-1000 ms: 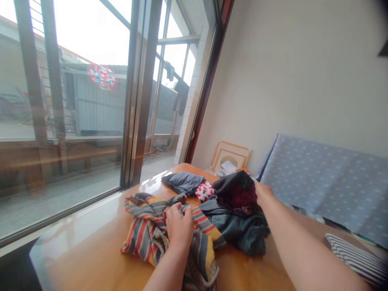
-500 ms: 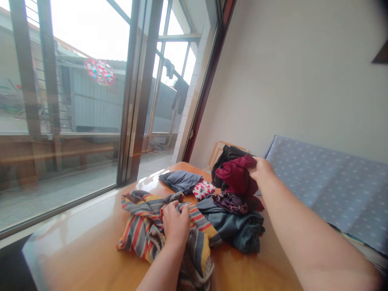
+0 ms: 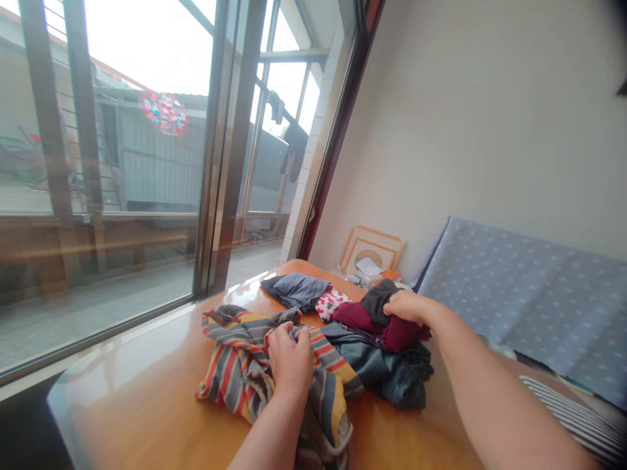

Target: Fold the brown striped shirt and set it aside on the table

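My left hand [image 3: 290, 356] is closed on a striped garment [image 3: 225, 378] in grey, yellow and red, spread in folds on the wooden table. Its fingertips are partly lost in the cloth. To the right, my right hand [image 3: 409, 307] grips a black garment [image 3: 378, 301] on top of the clothes pile. Beneath it lies a maroon garment [image 3: 350, 314], draped over a dark teal garment [image 3: 386, 375]. Behind them sit a folded grey-blue garment [image 3: 301, 290] and a white cloth with red spots [image 3: 332, 302].
The glossy wooden table [image 3: 132, 391] runs along a sliding glass window [image 3: 147, 163] on the left. A framed picture [image 3: 372, 245] leans on the wall past the table's far end. At right are a blue patterned cover [image 3: 529, 294] and a black-and-white striped cloth [image 3: 573, 414].
My right hand has come down, and the maroon and black garments have sunk from a raised bunch onto the pile. The framed picture behind is uncovered. My left hand stays on the striped garment.
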Demonstrator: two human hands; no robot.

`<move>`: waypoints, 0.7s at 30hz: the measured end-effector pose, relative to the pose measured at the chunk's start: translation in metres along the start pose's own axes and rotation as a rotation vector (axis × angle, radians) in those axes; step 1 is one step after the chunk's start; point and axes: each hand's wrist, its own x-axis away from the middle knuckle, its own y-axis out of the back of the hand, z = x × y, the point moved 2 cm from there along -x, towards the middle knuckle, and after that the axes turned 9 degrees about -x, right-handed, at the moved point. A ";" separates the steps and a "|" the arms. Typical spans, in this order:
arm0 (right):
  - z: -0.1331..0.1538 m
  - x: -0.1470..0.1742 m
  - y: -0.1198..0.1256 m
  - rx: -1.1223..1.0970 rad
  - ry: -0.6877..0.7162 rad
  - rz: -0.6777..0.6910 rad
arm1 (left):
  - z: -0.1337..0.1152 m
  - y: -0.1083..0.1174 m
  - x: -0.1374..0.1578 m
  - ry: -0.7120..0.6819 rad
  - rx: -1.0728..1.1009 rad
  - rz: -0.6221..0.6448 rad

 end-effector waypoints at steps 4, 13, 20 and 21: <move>0.045 0.006 -0.029 0.273 0.197 0.116 | -0.002 0.001 0.001 -0.010 -0.002 0.012; 0.095 0.041 -0.160 0.389 0.357 0.359 | -0.003 0.001 0.002 -0.008 -0.019 0.023; 0.101 0.047 -0.202 0.103 0.246 0.383 | -0.005 0.005 0.005 0.002 -0.042 0.054; 0.102 0.046 -0.201 0.033 0.230 0.349 | -0.006 0.005 0.006 0.010 -0.042 0.060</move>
